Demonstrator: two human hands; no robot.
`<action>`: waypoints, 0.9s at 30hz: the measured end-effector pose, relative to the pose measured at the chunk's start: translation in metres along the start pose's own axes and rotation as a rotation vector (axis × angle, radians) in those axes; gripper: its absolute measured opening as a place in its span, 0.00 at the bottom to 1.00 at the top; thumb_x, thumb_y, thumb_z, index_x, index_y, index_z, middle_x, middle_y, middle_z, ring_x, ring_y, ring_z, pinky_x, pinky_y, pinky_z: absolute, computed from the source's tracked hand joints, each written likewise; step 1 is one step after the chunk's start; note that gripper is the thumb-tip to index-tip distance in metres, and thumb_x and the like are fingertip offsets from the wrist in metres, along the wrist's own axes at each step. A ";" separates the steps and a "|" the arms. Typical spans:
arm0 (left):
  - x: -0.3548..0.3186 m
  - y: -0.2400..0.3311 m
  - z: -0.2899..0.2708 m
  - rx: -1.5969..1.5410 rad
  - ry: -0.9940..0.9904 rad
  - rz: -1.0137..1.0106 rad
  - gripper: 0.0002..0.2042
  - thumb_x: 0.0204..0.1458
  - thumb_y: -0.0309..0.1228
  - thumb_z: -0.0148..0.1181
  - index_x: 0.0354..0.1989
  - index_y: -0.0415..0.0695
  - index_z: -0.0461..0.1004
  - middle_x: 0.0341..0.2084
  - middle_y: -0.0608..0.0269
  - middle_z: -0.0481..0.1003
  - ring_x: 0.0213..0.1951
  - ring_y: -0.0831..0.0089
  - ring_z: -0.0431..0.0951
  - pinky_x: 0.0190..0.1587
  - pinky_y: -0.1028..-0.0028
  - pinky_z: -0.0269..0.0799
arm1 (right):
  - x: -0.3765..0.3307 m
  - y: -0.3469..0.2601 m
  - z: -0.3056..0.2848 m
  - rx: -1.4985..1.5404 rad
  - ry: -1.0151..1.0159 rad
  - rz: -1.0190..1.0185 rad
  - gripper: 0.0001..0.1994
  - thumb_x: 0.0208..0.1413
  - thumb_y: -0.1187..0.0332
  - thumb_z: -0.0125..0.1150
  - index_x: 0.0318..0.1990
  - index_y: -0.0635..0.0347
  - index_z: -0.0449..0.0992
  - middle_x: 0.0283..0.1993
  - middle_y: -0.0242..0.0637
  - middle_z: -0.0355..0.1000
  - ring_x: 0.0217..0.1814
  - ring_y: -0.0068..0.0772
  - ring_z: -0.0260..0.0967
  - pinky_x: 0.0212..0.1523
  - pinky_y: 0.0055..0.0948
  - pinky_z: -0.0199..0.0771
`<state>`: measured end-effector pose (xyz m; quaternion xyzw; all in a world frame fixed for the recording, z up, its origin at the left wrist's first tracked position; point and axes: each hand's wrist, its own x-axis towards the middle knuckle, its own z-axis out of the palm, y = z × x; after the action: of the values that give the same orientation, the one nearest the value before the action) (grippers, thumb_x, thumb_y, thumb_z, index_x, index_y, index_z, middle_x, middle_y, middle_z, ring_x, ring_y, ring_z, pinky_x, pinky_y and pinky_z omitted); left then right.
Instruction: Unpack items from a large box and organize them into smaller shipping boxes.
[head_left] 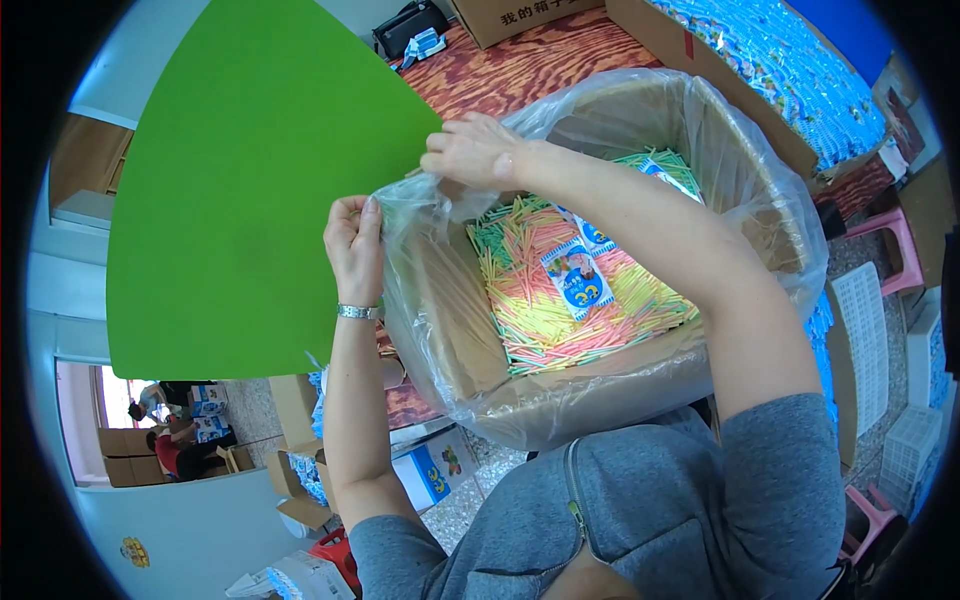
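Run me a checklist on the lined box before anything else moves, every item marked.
1. Left hand pinching the clear liner: ok.
2. Right hand at the liner, near the left hand: ok; how firmly it grips: cannot tell.
3. Liner draped over the near rim of the box: ok.
4. Coloured sticks inside the box: ok.
5. Sticks free of packets: not ok, some lie on top.
6. Liner intact beneath the sticks: cannot tell, hidden.

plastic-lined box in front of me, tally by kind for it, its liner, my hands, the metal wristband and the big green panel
Hands: 2, left hand and right hand
Cardboard box: 1
Clear plastic liner: 1
Metal wristband: 1
Green panel: 1
Total: 6
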<state>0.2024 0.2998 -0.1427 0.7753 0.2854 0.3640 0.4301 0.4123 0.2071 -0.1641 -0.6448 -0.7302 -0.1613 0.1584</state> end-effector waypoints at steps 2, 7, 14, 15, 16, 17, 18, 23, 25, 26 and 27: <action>-0.001 0.002 -0.006 0.058 0.016 0.022 0.09 0.60 0.32 0.57 0.35 0.38 0.71 0.17 0.75 0.67 0.18 0.88 0.59 0.20 0.83 0.54 | 0.013 -0.003 -0.010 0.045 0.068 0.050 0.12 0.54 0.63 0.54 0.45 0.52 0.74 0.43 0.37 0.75 0.49 0.43 0.73 0.45 0.45 0.74; -0.007 0.010 -0.012 0.179 0.075 0.156 0.10 0.59 0.33 0.59 0.33 0.38 0.73 0.17 0.76 0.66 0.19 0.90 0.57 0.20 0.83 0.51 | 0.032 -0.013 -0.010 0.170 0.324 0.161 0.09 0.53 0.67 0.53 0.41 0.51 0.74 0.39 0.39 0.76 0.44 0.46 0.75 0.38 0.47 0.76; -0.013 -0.037 -0.029 0.574 -0.056 0.042 0.16 0.52 0.36 0.63 0.42 0.36 0.75 0.26 0.57 0.78 0.25 0.71 0.76 0.31 0.70 0.72 | 0.001 -0.007 -0.029 0.014 -0.029 -0.060 0.21 0.52 0.61 0.62 0.55 0.44 0.71 0.49 0.39 0.71 0.57 0.44 0.67 0.55 0.51 0.67; -0.016 -0.040 -0.033 0.628 -0.053 0.051 0.17 0.52 0.36 0.63 0.45 0.36 0.75 0.32 0.54 0.79 0.30 0.68 0.78 0.36 0.69 0.73 | -0.008 -0.005 -0.037 -0.033 0.052 -0.137 0.23 0.52 0.60 0.63 0.57 0.43 0.69 0.51 0.39 0.70 0.59 0.43 0.65 0.58 0.51 0.64; -0.018 -0.040 -0.038 0.679 -0.047 0.061 0.19 0.52 0.36 0.62 0.49 0.36 0.74 0.37 0.51 0.79 0.34 0.65 0.79 0.41 0.67 0.75 | -0.017 -0.003 -0.051 -0.047 0.031 -0.131 0.23 0.52 0.60 0.63 0.57 0.43 0.69 0.51 0.39 0.70 0.59 0.43 0.65 0.58 0.51 0.64; -0.018 -0.040 -0.040 0.690 -0.053 0.079 0.20 0.52 0.36 0.63 0.50 0.36 0.73 0.41 0.49 0.77 0.40 0.63 0.78 0.45 0.66 0.73 | -0.030 0.002 -0.068 -0.085 0.013 -0.127 0.23 0.52 0.60 0.62 0.58 0.43 0.69 0.50 0.39 0.71 0.58 0.42 0.66 0.57 0.50 0.65; -0.018 -0.037 -0.043 0.703 -0.054 0.098 0.22 0.51 0.36 0.63 0.52 0.36 0.72 0.46 0.47 0.76 0.45 0.60 0.78 0.50 0.65 0.72 | -0.042 0.008 -0.084 -0.123 -0.001 -0.126 0.24 0.53 0.60 0.62 0.58 0.42 0.68 0.50 0.38 0.71 0.57 0.42 0.66 0.57 0.48 0.66; -0.008 0.027 -0.027 0.544 -0.108 0.321 0.22 0.50 0.33 0.64 0.53 0.38 0.72 0.50 0.47 0.74 0.52 0.58 0.74 0.56 0.63 0.68 | -0.133 0.072 -0.151 -0.295 -0.098 0.299 0.19 0.56 0.62 0.58 0.56 0.45 0.69 0.49 0.35 0.71 0.54 0.41 0.69 0.51 0.39 0.73; -0.004 0.059 0.003 0.473 -0.134 0.524 0.18 0.51 0.28 0.62 0.51 0.40 0.74 0.49 0.50 0.75 0.52 0.57 0.74 0.55 0.64 0.68 | -0.170 0.095 -0.165 -0.304 -0.103 0.500 0.18 0.58 0.61 0.57 0.56 0.47 0.70 0.49 0.38 0.72 0.52 0.45 0.70 0.48 0.41 0.74; -0.002 0.067 0.024 0.456 -0.132 0.534 0.18 0.51 0.28 0.62 0.51 0.40 0.74 0.49 0.50 0.75 0.52 0.57 0.74 0.55 0.64 0.68 | -0.191 0.105 -0.166 -0.312 -0.081 0.549 0.18 0.58 0.61 0.57 0.56 0.49 0.69 0.49 0.40 0.71 0.52 0.46 0.70 0.48 0.42 0.73; -0.001 0.079 0.041 0.424 -0.238 0.599 0.16 0.50 0.28 0.62 0.49 0.40 0.75 0.47 0.50 0.75 0.51 0.56 0.75 0.54 0.64 0.69 | -0.209 0.112 -0.164 -0.315 -0.051 0.594 0.18 0.58 0.60 0.56 0.55 0.51 0.69 0.49 0.42 0.71 0.53 0.46 0.69 0.48 0.42 0.73</action>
<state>0.2455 0.2432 -0.0889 0.9329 0.0631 0.3139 0.1651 0.5517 -0.0376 -0.1052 -0.8496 -0.4804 -0.2029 0.0786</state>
